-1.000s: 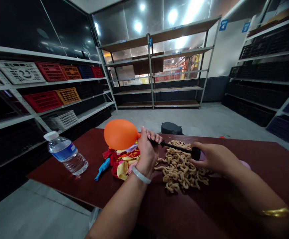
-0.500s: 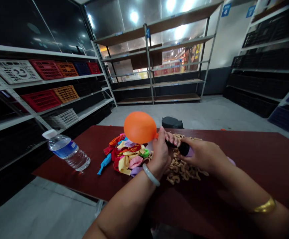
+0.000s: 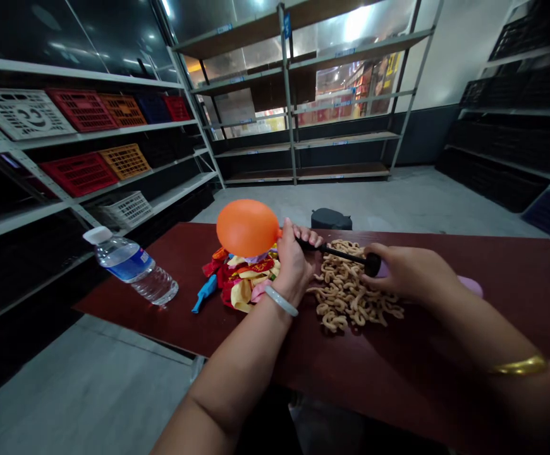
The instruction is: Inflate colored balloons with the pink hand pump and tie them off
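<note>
"What's at the left?"

"A clear, ribbed plastic bottle [image 3: 137, 265], then wrinkled limp balloons [image 3: 244, 284] on the glossy tabletop [image 3: 332, 379]. Above them is a smooth, egg-shaped orange balloon [image 3: 247, 228]."

"And the hands?"

"The left hand [image 3: 298, 260] pinches its neck at the black end of the balloon pump [image 3: 346, 254]. Knobbly, curled tan pieces [image 3: 351, 294] lie beneath the slim rod; the right hand [image 3: 405, 272] wraps the lilac barrel."

"Any change?"

"The hands are farther apart than a moment ago, baring more rod."
</note>
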Demonstrator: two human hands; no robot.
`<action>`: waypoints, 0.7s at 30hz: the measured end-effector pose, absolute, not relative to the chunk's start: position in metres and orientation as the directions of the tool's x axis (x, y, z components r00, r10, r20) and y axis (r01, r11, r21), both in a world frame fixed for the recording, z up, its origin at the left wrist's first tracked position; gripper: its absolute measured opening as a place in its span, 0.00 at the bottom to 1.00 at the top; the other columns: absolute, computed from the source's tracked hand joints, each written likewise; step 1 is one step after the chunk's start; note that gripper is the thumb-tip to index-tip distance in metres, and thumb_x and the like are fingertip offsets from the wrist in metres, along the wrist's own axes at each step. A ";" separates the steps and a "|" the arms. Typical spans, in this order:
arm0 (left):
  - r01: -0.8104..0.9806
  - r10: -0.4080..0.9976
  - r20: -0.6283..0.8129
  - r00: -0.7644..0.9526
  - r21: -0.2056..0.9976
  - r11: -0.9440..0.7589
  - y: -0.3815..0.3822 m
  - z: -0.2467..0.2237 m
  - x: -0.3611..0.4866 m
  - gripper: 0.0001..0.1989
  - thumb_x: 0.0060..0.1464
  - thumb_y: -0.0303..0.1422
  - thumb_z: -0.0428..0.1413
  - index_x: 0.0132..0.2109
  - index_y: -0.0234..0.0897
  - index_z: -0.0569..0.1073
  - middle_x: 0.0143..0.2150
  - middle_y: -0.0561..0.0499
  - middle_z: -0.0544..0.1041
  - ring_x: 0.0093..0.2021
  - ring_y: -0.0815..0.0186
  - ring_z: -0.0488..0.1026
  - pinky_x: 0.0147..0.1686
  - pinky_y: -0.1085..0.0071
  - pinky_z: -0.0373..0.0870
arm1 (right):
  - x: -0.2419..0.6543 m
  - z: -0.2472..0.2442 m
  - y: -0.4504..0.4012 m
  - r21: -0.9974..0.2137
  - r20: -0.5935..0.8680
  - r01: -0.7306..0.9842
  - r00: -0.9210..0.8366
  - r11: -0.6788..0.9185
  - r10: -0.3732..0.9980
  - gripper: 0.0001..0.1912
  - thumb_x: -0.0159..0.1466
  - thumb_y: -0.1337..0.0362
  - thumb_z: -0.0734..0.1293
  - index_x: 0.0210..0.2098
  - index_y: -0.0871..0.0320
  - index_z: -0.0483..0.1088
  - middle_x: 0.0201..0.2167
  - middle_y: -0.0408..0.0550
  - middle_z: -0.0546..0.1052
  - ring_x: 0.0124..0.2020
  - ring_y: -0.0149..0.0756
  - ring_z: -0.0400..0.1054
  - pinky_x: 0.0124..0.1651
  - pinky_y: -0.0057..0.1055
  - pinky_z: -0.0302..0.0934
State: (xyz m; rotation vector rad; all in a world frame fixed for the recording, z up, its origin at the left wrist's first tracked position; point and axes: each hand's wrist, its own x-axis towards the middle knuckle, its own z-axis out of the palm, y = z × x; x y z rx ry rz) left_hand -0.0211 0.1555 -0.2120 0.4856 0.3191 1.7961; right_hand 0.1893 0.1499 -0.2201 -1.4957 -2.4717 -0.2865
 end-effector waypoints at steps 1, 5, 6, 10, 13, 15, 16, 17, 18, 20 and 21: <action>-0.849 0.965 0.165 -0.206 0.460 -0.260 0.153 -0.214 -0.014 0.21 0.61 0.43 0.53 0.24 0.37 0.58 0.19 0.57 0.57 0.18 0.72 0.58 0.22 0.73 0.55 | 0.184 -0.220 0.146 0.047 0.317 0.887 -0.450 0.460 0.835 0.30 0.57 0.39 0.61 0.51 0.48 0.70 0.31 0.47 0.80 0.28 0.43 0.73 0.24 0.33 0.49; -0.836 0.979 0.172 -0.113 0.516 -0.187 0.138 -0.219 0.012 0.22 0.60 0.45 0.53 0.24 0.37 0.59 0.19 0.57 0.58 0.20 0.71 0.60 0.24 0.72 0.58 | 0.171 -0.219 0.132 0.026 0.373 0.881 -0.447 0.472 0.813 0.28 0.59 0.40 0.61 0.51 0.49 0.69 0.39 0.48 0.81 0.34 0.44 0.74 0.27 0.33 0.54; -0.829 0.981 0.169 -0.096 0.532 -0.172 0.135 -0.220 0.018 0.22 0.60 0.46 0.53 0.24 0.37 0.59 0.19 0.57 0.58 0.20 0.71 0.61 0.25 0.71 0.59 | 0.169 -0.219 0.130 0.027 0.380 0.882 -0.445 0.471 0.811 0.28 0.59 0.41 0.61 0.51 0.50 0.69 0.39 0.48 0.80 0.35 0.45 0.74 0.27 0.34 0.55; -0.798 0.980 0.181 -0.079 0.578 -0.171 0.126 -0.219 0.029 0.23 0.60 0.47 0.52 0.25 0.37 0.59 0.20 0.56 0.60 0.21 0.72 0.61 0.27 0.71 0.61 | 0.165 -0.219 0.127 0.019 0.412 0.876 -0.446 0.482 0.795 0.29 0.59 0.42 0.62 0.55 0.49 0.68 0.39 0.48 0.80 0.35 0.45 0.75 0.29 0.35 0.57; -0.779 0.971 0.222 -0.090 0.591 -0.208 0.126 -0.210 0.021 0.23 0.60 0.47 0.52 0.24 0.37 0.59 0.19 0.56 0.59 0.20 0.72 0.60 0.26 0.71 0.60 | 0.167 -0.218 0.131 -0.036 0.431 0.840 -0.476 0.541 0.767 0.30 0.59 0.42 0.63 0.57 0.46 0.66 0.41 0.45 0.80 0.37 0.44 0.75 0.31 0.35 0.59; -0.773 0.963 0.240 -0.122 0.586 -0.244 0.128 -0.200 0.007 0.23 0.60 0.47 0.53 0.24 0.37 0.59 0.18 0.57 0.59 0.19 0.72 0.59 0.25 0.72 0.59 | 0.174 -0.216 0.136 -0.055 0.433 0.824 -0.489 0.564 0.757 0.30 0.59 0.41 0.63 0.57 0.44 0.66 0.40 0.43 0.81 0.37 0.43 0.76 0.32 0.35 0.60; -0.771 0.958 0.245 -0.150 0.578 -0.268 0.130 -0.194 -0.001 0.23 0.59 0.47 0.54 0.24 0.37 0.58 0.18 0.57 0.58 0.19 0.72 0.59 0.24 0.72 0.58 | 0.179 -0.215 0.139 -0.056 0.433 0.823 -0.490 0.565 0.757 0.30 0.58 0.40 0.63 0.56 0.44 0.66 0.39 0.43 0.81 0.36 0.43 0.76 0.32 0.35 0.61; -0.768 0.951 0.252 -0.180 0.569 -0.296 0.132 -0.189 -0.010 0.23 0.59 0.46 0.55 0.24 0.37 0.58 0.18 0.58 0.58 0.18 0.73 0.59 0.23 0.72 0.57 | 0.184 -0.215 0.143 -0.053 0.434 0.826 -0.487 0.561 0.758 0.30 0.58 0.40 0.64 0.55 0.45 0.67 0.38 0.43 0.81 0.36 0.44 0.76 0.32 0.35 0.61; -0.767 0.942 0.256 -0.218 0.552 -0.327 0.134 -0.185 -0.018 0.23 0.59 0.46 0.54 0.24 0.37 0.58 0.18 0.58 0.58 0.18 0.73 0.59 0.23 0.72 0.57 | 0.190 -0.215 0.147 -0.046 0.434 0.830 -0.484 0.555 0.760 0.30 0.57 0.39 0.64 0.55 0.45 0.68 0.38 0.44 0.81 0.36 0.44 0.76 0.32 0.35 0.61; -0.765 0.923 0.273 -0.272 0.520 -0.379 0.139 -0.180 -0.033 0.23 0.59 0.45 0.54 0.24 0.38 0.57 0.18 0.58 0.57 0.18 0.72 0.58 0.22 0.72 0.56 | 0.201 -0.216 0.155 -0.029 0.439 0.841 -0.474 0.540 0.763 0.31 0.56 0.39 0.64 0.54 0.47 0.69 0.38 0.45 0.81 0.36 0.44 0.75 0.32 0.36 0.61; -0.765 0.917 0.273 -0.290 0.511 -0.393 0.141 -0.179 -0.037 0.23 0.59 0.45 0.54 0.24 0.38 0.57 0.18 0.58 0.57 0.18 0.72 0.58 0.22 0.72 0.56 | 0.205 -0.218 0.158 -0.018 0.443 0.851 -0.463 0.524 0.768 0.31 0.56 0.39 0.65 0.53 0.47 0.69 0.38 0.45 0.81 0.35 0.44 0.75 0.31 0.36 0.61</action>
